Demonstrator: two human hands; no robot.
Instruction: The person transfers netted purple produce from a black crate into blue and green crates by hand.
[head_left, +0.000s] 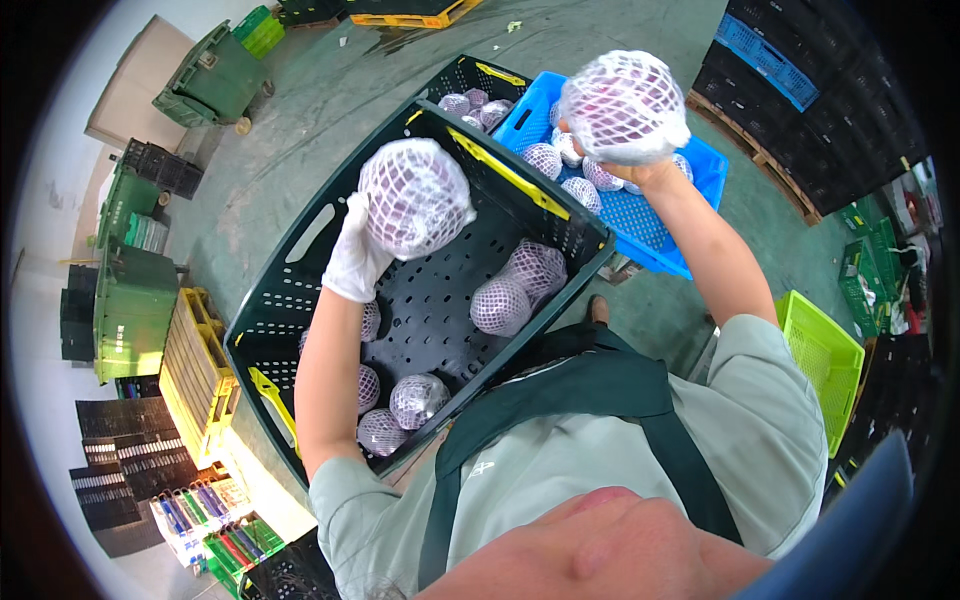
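Observation:
My left hand (358, 251), in a white glove, grips a round purplish item wrapped in film and white foam netting (416, 199). It is raised over a large black plastic crate (435, 300). Several similar netted round items (501, 306) lie in that crate, by its near side and its left end. My right hand (637, 171) holds up another netted round item (625, 106), which hides most of the fingers. Below it stands a blue plastic crate (709, 169) with several more netted items (581, 193) in it.
Behind these stands another black crate (442, 79) holding netted items. Stacked black crates (795, 127) on a wooden pallet rise at the right. A lime-green basket (821, 367) is beside me. Green wheeled bins (214, 75) and a yellow pallet (196, 367) are on the left.

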